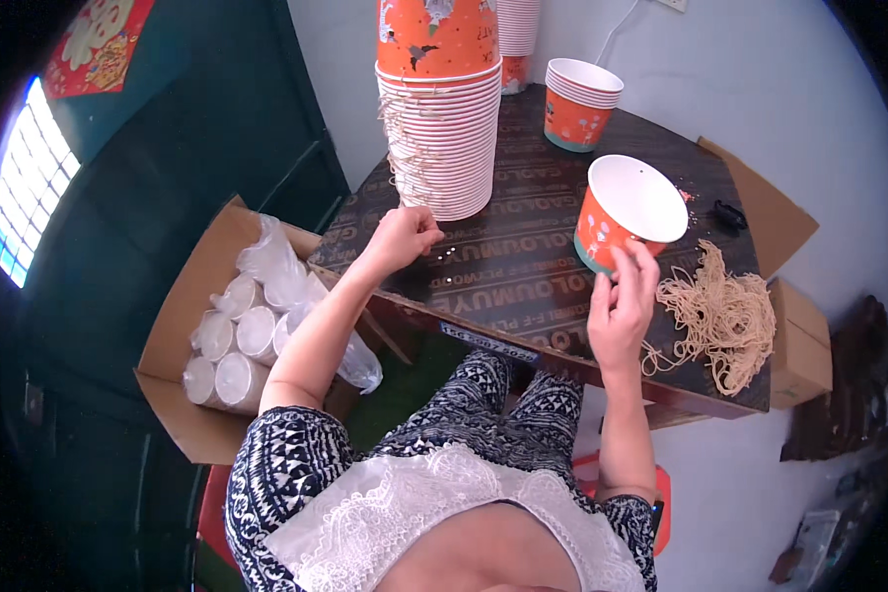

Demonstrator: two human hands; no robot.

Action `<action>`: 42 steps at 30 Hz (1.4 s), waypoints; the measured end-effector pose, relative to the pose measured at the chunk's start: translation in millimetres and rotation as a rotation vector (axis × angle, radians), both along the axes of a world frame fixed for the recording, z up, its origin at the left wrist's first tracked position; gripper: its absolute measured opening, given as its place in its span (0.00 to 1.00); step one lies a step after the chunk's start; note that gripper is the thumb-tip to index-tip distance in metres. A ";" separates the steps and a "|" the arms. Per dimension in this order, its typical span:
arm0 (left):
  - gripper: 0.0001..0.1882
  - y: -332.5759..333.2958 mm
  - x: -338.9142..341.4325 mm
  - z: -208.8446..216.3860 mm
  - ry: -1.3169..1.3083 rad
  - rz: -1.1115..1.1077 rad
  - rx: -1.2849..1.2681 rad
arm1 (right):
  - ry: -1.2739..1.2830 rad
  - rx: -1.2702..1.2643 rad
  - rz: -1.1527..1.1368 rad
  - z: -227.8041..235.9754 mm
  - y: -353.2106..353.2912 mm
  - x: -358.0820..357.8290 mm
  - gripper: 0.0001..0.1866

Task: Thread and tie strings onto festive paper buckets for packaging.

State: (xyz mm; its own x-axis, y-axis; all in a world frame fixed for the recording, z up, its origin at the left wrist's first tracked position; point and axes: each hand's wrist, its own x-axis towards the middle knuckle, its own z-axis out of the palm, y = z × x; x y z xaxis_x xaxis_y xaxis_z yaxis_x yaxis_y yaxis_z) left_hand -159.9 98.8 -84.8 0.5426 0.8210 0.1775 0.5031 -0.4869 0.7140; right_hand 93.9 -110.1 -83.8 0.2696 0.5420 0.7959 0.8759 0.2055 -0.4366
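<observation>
A tall stack of nested orange and white paper buckets [442,148] stands at the back left of the dark tabletop, with loops of beige string hanging down its left side. By the base of that stack my left hand [401,242] is closed, fingertips pinched together; what they hold, if anything, is too small to name. A single orange paper bucket [607,222] with a white inside and green base stands upright on the right. My right hand [624,304] is at its front, fingers bent but apart, the fingertips at its wall. Beige string [722,318] lies heaped beside this hand.
Behind the single bucket stands a short nested stack of buckets [579,113]. A small black object [728,215] lies near the table's right edge. On the left, an open carton [173,390] holds plastic-wrapped white rolls or cups. Another cardboard box [801,345] stands at the right.
</observation>
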 end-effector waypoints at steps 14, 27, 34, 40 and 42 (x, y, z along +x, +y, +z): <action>0.27 7.0 -25.0 -46.8 0.260 -0.056 0.321 | 0.174 -0.113 0.316 -38.7 -8.7 -59.4 0.15; 0.22 -70.0 -16.8 -35.1 0.067 -0.436 0.371 | 0.129 -0.181 0.349 -45.5 -5.1 -61.0 0.14; 0.13 -50.1 -54.7 -42.0 -0.253 0.236 0.490 | -0.044 -0.270 0.383 -43.2 26.8 -60.7 0.18; 0.36 15.1 -66.3 -47.4 0.457 0.229 0.323 | 0.018 -0.289 0.417 -52.2 37.8 -67.4 0.18; 0.38 18.7 -58.1 -55.6 0.483 0.162 0.339 | 0.036 -0.286 0.415 -53.1 37.6 -67.2 0.18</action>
State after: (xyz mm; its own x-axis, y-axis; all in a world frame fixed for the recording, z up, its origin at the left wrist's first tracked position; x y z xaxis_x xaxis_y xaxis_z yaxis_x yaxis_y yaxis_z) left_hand -217.9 117.6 -140.4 0.5003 0.8405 0.2081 0.8179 -0.5376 0.2050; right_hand 26.7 -72.6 -136.9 0.0097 0.8041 0.5944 0.7292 0.4011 -0.5544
